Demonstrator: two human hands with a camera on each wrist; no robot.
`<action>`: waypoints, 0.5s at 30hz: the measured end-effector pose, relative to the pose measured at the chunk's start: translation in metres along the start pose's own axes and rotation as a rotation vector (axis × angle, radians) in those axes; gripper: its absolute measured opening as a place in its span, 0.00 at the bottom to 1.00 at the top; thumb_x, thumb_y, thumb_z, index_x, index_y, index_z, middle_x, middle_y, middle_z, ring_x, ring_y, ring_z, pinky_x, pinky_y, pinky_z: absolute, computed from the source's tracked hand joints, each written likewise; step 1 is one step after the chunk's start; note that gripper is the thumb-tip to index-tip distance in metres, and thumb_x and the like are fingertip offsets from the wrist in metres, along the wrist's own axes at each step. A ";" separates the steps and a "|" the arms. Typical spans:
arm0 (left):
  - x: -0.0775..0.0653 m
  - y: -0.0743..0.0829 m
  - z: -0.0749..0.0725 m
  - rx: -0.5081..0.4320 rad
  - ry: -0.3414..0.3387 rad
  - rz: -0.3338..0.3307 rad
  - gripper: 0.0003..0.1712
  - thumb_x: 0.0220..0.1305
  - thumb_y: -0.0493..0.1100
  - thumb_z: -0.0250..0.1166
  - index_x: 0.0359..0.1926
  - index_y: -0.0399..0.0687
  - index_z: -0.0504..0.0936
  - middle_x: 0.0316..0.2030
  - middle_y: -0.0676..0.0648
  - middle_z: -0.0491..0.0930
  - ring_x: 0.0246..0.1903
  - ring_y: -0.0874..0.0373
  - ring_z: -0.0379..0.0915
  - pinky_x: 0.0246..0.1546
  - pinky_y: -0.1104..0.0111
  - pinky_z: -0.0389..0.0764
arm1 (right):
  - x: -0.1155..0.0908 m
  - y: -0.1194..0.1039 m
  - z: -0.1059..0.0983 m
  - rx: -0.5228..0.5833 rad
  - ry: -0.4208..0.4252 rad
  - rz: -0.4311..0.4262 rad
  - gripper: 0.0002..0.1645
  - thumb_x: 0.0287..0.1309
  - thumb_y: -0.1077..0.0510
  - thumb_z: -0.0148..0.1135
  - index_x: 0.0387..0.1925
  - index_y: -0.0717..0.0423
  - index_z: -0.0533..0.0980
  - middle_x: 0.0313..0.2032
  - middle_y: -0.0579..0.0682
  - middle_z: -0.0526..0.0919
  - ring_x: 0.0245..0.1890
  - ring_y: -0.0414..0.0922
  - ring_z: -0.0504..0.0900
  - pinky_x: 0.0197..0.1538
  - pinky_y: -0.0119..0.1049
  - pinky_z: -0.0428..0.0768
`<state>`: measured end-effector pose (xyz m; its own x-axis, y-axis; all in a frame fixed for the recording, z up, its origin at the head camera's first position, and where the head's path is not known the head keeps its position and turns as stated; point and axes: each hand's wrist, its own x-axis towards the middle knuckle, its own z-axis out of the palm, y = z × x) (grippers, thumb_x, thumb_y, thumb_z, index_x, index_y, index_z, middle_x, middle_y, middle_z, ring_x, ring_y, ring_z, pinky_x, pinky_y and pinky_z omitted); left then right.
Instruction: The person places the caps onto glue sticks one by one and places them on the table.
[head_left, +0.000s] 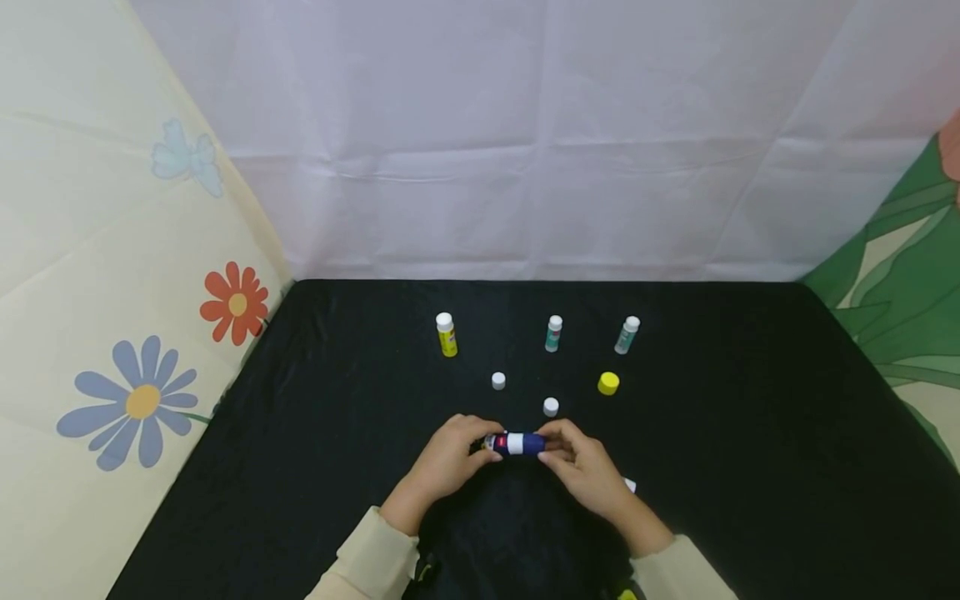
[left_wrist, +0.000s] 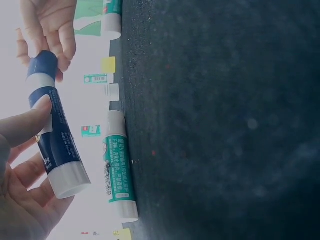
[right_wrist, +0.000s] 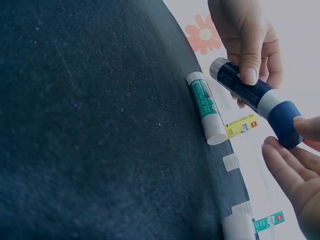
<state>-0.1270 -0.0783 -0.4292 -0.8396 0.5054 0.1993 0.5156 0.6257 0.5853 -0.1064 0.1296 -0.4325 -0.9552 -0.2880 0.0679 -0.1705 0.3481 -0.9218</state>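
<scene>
A dark blue glue stick (head_left: 515, 443) with a white band and a blue cap is held level between both hands, near the front of the black table. My left hand (head_left: 450, 454) grips its dark body, thumb laid along the side in the left wrist view. At the other end, my right hand (head_left: 585, 471) pinches the blue cap (right_wrist: 285, 125) between thumb and fingertips. The cap sits against the white band. Below the hands in the left wrist view lies a green glue stick (left_wrist: 120, 170); the head view mostly hides it.
Farther back stand a yellow glue stick (head_left: 447, 337) and two green ones, one central (head_left: 553, 335), one to the right (head_left: 626, 337). Between them and the hands are two loose white caps, one left (head_left: 498, 381), one nearer (head_left: 551, 407), and a yellow cap (head_left: 608, 383).
</scene>
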 end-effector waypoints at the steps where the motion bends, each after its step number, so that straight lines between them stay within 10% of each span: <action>1: 0.000 0.000 0.000 0.003 -0.002 -0.001 0.13 0.52 0.45 0.62 0.41 0.50 0.78 0.33 0.57 0.76 0.32 0.64 0.65 0.35 0.71 0.68 | 0.000 0.000 0.000 -0.002 0.000 -0.005 0.13 0.50 0.72 0.54 0.39 0.60 0.68 0.40 0.57 0.74 0.39 0.49 0.76 0.40 0.31 0.74; 15: 0.000 0.002 -0.001 0.073 -0.017 0.015 0.14 0.51 0.45 0.64 0.40 0.49 0.78 0.33 0.56 0.76 0.32 0.64 0.66 0.35 0.71 0.69 | -0.001 0.000 0.003 -0.018 -0.015 -0.020 0.13 0.49 0.72 0.55 0.38 0.61 0.69 0.39 0.57 0.75 0.37 0.48 0.77 0.39 0.32 0.74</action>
<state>-0.1259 -0.0775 -0.4274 -0.8287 0.5251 0.1938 0.5401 0.6594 0.5229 -0.1052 0.1269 -0.4339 -0.9479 -0.3081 0.0810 -0.1942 0.3577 -0.9134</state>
